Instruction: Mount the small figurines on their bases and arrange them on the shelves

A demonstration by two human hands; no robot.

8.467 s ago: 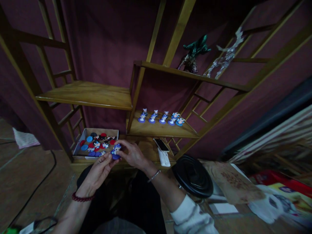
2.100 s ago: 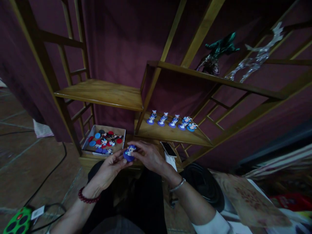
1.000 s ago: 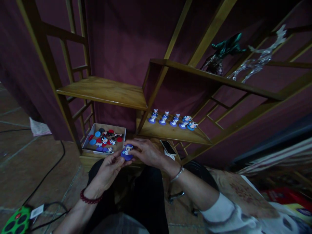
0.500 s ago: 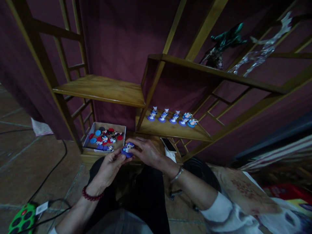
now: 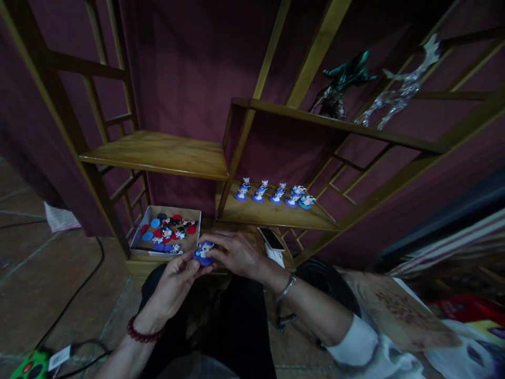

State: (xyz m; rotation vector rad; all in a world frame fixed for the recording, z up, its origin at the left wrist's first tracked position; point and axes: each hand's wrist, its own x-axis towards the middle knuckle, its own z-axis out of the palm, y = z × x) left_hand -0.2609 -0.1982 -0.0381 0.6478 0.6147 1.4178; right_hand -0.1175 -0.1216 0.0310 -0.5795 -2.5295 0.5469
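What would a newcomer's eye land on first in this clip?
First, the blue-based figurine held between the left hand and right hand, low in the centre of the view. Next comes the row of similar figurines standing on the lower wooden shelf to the right. To the left of the hands sits a shallow cardboard box of red and blue discs.

The blue-based figurine (image 5: 203,253), pinched between the left hand (image 5: 173,281) and right hand (image 5: 236,255), now sits just right of the cardboard box (image 5: 139,226), not at its corner. The black round object (image 5: 327,276) now shows only partly behind the right forearm (image 5: 315,305), and more of a green power strip (image 5: 31,366) shows at lower left.
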